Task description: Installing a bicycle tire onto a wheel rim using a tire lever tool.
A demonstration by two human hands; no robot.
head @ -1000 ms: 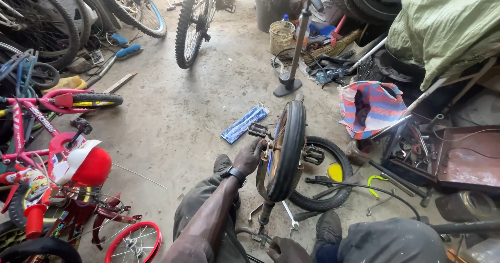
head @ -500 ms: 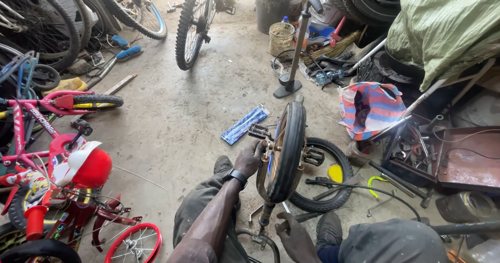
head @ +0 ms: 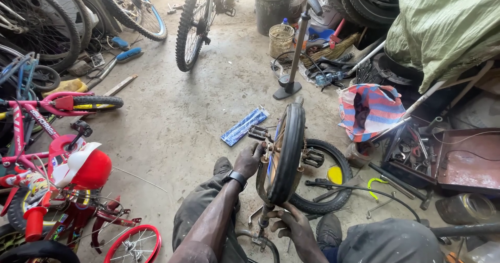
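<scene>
Gritty concrete floor (head: 172, 122); hands grip round rubber wheel (head: 285, 153).

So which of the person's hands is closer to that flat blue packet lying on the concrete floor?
Left. The left hand grips the small upright wheel at its hub, just below the flat blue packet. The right hand is lower down, near the wheel's bottom.

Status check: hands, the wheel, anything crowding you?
Left hand at hub of small upright wheel. Right hand gripping fork stem below it. Loose tyre flat on floor just behind; tools scattered right.
</scene>
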